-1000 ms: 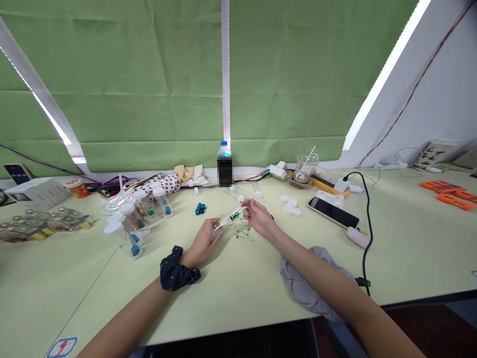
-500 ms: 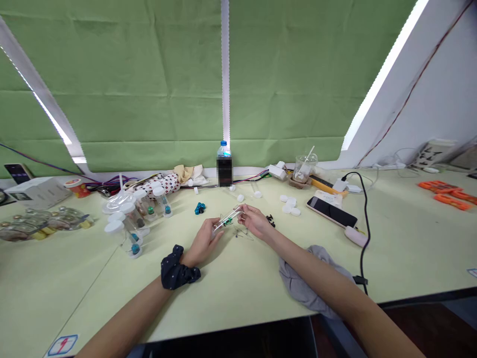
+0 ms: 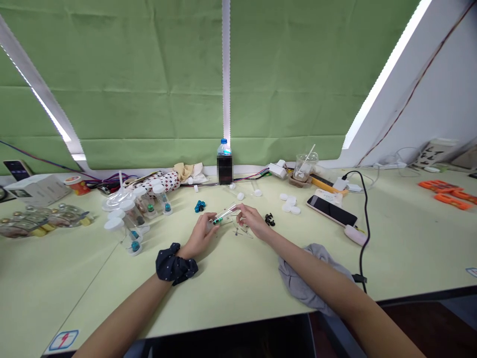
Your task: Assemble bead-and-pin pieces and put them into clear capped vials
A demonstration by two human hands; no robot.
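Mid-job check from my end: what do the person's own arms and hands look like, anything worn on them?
Both the left hand and the right hand are ungloved, and no sleeve shows on either forearm. A dark navy, gathered fabric band with small pale dots circles the left wrist; the right wrist shows nothing worn.

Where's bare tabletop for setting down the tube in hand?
Free: the near tabletop between the dark scrunchie and grey cloth; also right of the black cable, short of the orange pieces. Crowded: around the left hand, which holds the clear tube, and right hand, with blue beads, metal pins and black pieces; and left, among the capped tubes.
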